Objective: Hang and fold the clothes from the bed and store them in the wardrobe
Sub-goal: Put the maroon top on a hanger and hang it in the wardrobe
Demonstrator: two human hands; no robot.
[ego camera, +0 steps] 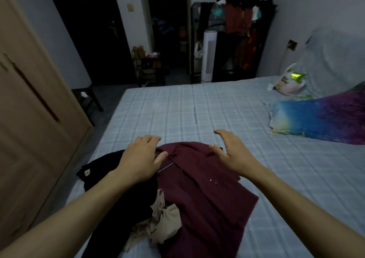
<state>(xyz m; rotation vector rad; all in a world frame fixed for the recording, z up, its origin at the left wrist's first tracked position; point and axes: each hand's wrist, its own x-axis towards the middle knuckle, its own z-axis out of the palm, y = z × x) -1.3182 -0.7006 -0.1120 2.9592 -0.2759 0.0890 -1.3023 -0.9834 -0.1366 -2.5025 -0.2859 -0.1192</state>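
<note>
Head view looks down over my 2 bare forearms to a pile of clothes at the near edge of the bed [207,107], which wears a pale blue checked sheet. My left hand [141,159] lies palm down where a black garment [102,165] meets a maroon shirt [199,188]; its fingers are loosely bent over the shirt's collar area and I cannot tell whether they pinch any cloth. My right hand [231,155] is spread wide, fingers straight and lifted, thumb touching the top of the maroon shirt, gripping nothing. A thin metal wire, possibly part of a hanger [166,167], shows just beside my left fingers on the maroon cloth. A crumpled beige garment [164,222] lies on the pile between the black and maroon pieces, nearer to me. To my left stands the wooden wardrobe [33,119], doors closed. On the far right of the bed lie a multicoloured pillow [316,119] and a white plastic bag [288,82]. Beyond the bed's far edge stands a dark clothes rack [237,30] stuffed with garments, with a white tower fan [209,54] in front of it.
</note>
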